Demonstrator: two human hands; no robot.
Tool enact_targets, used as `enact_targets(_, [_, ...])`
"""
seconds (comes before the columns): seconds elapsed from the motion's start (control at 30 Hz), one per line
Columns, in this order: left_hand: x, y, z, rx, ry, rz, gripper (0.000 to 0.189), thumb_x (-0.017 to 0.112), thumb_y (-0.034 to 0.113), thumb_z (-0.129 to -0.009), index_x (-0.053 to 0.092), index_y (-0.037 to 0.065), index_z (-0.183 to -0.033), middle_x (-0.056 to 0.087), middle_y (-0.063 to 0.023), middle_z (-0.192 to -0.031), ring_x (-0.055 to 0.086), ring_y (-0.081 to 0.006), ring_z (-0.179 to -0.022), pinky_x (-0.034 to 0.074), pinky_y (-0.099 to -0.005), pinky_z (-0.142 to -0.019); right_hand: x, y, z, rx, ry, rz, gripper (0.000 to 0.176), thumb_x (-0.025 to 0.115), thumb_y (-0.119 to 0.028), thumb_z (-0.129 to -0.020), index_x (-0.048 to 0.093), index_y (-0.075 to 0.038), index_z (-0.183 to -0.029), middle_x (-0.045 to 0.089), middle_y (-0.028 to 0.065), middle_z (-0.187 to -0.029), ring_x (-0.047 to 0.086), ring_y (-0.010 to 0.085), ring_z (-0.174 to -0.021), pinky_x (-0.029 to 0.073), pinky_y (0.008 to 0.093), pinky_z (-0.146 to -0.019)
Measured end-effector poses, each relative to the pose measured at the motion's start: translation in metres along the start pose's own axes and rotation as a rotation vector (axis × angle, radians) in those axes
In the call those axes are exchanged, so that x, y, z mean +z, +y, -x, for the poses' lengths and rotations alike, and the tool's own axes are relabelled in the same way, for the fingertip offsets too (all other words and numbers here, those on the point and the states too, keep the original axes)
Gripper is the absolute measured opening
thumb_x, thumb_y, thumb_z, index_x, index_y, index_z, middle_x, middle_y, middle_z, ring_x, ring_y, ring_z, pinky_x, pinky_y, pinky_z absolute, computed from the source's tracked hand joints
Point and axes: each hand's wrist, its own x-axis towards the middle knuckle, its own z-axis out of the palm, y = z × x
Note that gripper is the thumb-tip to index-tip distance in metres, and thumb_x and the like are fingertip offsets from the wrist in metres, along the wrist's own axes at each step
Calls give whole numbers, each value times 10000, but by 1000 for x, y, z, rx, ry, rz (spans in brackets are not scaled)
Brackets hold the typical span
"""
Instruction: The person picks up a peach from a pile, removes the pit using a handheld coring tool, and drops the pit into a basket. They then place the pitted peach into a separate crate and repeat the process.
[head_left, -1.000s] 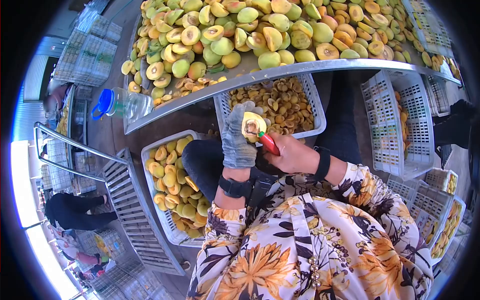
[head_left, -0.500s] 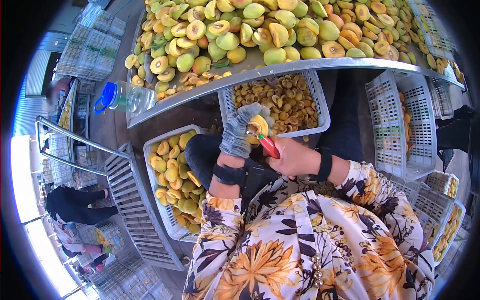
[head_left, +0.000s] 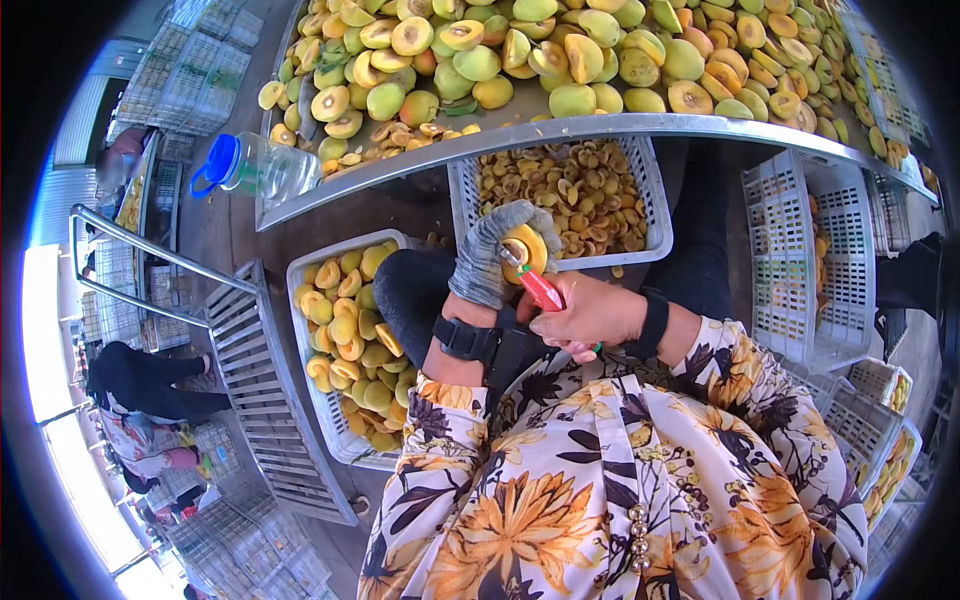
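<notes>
My left hand [head_left: 492,252], in a grey knit glove, is closed around a halved yellow fruit [head_left: 530,246], cut side facing up. My right hand [head_left: 590,315] is bare and grips the red handle of a tool [head_left: 541,289], whose metal tip touches the middle of the cut face. Beyond my hands, partly under the table, is a white crate [head_left: 659,205] of small brownish fruit pieces [head_left: 580,190]. To the left of my knee stands another white crate [head_left: 303,262] holding yellow fruit halves [head_left: 345,330].
The metal table [head_left: 500,140] across the top bears many fruit halves [head_left: 480,62]. A clear bottle with a blue cap [head_left: 265,168] lies at its left corner. Stacked crates [head_left: 810,260] stand at right. A slatted metal rack [head_left: 262,390] and a bending person [head_left: 150,385] are at left.
The view has shifted slightly. My left hand has tilted the fruit half a little, and my right hand has turned with the tool still at the cut face.
</notes>
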Motion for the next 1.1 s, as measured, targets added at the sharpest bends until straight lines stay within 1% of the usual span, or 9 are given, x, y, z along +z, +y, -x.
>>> enact_targets(0.23, [-2, -10, -18, 600, 231, -393, 319, 622, 328, -799, 594, 15, -852, 612, -81, -703, 614, -186, -615, 512, -282, -507, -20, 3, -6, 53, -272, -396, 194, 480, -74, -856, 452, -39, -1044, 375, -18, -543, 294, 23, -351, 276, 185, -300])
enact_targets(0.37, [2, -7, -25, 350, 288, 65, 434, 586, 287, -831, 409, 179, -1212, 592, -87, -778, 599, -223, -580, 507, -315, -470, -26, -1, -6, 45, -257, -460, 209, 501, -49, -833, 454, -42, -1037, 366, -13, -520, 311, 29, -342, 279, 192, -295])
enact_targets(0.5, [-14, 9, -24, 226, 310, 152, 476, 503, 564, -794, 524, 135, -998, 588, -72, -817, 599, -263, -601, 491, -351, -434, -21, -9, 7, -98, -403, -247, 189, 488, -44, -848, 445, -44, -1032, 376, -16, -541, 299, 27, -331, 259, 194, -295])
enact_targets(0.63, [-24, 23, -5, 358, 322, 38, 488, 434, 555, -834, 546, 106, -988, 612, -97, -806, 598, -266, -606, 464, -297, -450, -54, -17, 4, -245, -151, -412, 202, 508, -60, -833, 441, -24, -1021, 464, 36, -579, 397, 80, -335, 297, 230, -293])
enact_targets(0.73, [-43, 34, 30, 565, 454, -105, 462, 470, 495, -840, 532, 86, -1045, 610, -112, -832, 609, -266, -664, 474, -277, -498, -87, 18, -35, 24, 374, 663, 286, 571, -118, -792, 423, 7, -1002, 532, 96, -628, 471, 158, -349, 364, 284, -323])
enact_targets(0.83, [-117, 40, 99, 749, 498, -283, 353, 573, 361, -824, 568, 101, -1063, 624, -100, -872, 599, -264, -876, 518, -377, -697, -116, 49, -38, -620, 668, 1340, 438, 607, -205, -758, 389, 16, -1067, 553, 131, -670, 524, 178, -385, 409, 294, -339])
enact_targets(0.9, [-200, 54, 136, 503, 871, -832, 377, 600, 368, -798, 598, 93, -1057, 630, -107, -934, 593, -264, -908, 487, -336, -762, -78, 8, -12, -64, 621, 794, 482, 628, -222, -729, 380, 12, -1069, 565, 191, -735, 585, 267, -497, 464, 354, -446])
enact_targets(0.97, [-145, 66, 149, -6, 1243, -1730, 394, 625, 361, -775, 612, 78, -1048, 628, -128, -974, 591, -263, -916, 446, -311, -822, -78, 12, -15, -62, 637, 753, 475, 634, -209, -720, 385, -3, -1067, 564, 214, -741, 593, 342, -630, 479, 399, -590])
enact_targets(1.1, [-118, 106, 96, 702, 938, -1652, 433, 658, 390, -727, 613, 75, -1021, 589, -154, -1063, 569, -289, -961, 435, -350, -839, -77, 30, -29, -491, 773, 1047, 459, 657, -208, -705, 422, -10, -1046, 564, 211, -686, 568, 390, -666, 459, 414, -611])
